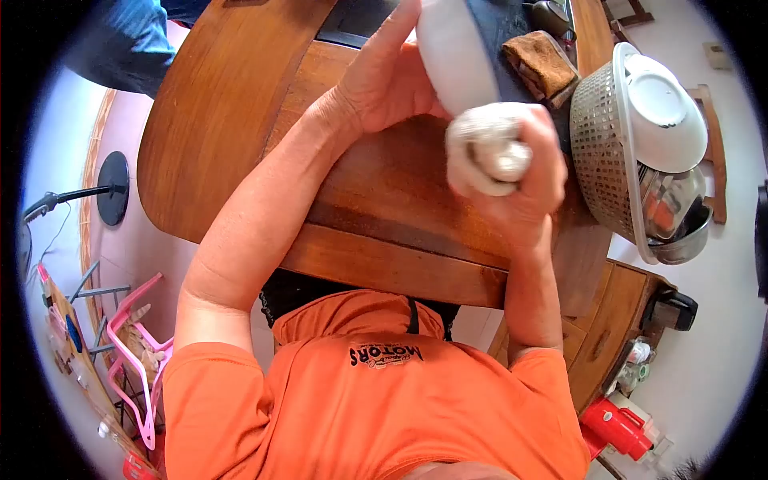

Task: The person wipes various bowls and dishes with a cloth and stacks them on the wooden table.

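My left hand (392,88) grips a white bowl (456,60), tilted on its side near the top of the view; the bowl's upper part is cut off by the frame edge. In my right hand (540,172) is a bunched white cloth (478,148), blurred by motion. The cloth is at the lower end of the bowl; whether it touches the bowl I cannot tell. Both hands are above a brown wooden table (384,184).
A plastic basket (596,144) at the table's right holds an upturned white bowl (660,104) and metal dishes. Beside it lies a folded brown cloth (542,64). A person's jeans-clad leg (120,40) shows at upper left. A red thermos (616,428) stands lower right.
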Demonstrator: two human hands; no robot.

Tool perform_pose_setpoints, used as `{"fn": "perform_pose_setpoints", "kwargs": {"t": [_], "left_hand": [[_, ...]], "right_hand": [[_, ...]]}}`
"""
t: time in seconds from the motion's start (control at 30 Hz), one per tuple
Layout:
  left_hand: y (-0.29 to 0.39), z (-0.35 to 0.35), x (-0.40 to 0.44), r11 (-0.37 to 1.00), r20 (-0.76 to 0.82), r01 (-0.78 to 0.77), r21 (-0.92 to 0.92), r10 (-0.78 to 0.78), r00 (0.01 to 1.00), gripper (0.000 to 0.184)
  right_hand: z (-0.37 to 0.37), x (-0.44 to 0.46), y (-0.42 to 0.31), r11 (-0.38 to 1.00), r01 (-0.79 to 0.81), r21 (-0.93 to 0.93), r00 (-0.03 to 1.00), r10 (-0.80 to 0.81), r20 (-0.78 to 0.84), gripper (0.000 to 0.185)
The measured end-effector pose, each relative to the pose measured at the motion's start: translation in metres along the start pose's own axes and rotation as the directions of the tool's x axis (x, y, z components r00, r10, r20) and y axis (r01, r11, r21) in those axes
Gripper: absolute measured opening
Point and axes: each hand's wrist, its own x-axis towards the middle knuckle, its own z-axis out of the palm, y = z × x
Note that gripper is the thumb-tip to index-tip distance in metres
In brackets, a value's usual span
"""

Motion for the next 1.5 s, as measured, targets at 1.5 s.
{"fn": "perform_pose_setpoints", "kwargs": {"t": [1.5], "left_hand": [[-0.023, 0.022, -0.001, 0.96, 0.012, 0.112, 0.258, -0.119, 0.993, 0.053]], "right_hand": [[0.017, 0.003, 0.024, 0.935, -0.036, -0.354, 0.999, 0.023, -0.041, 0.06]]}}
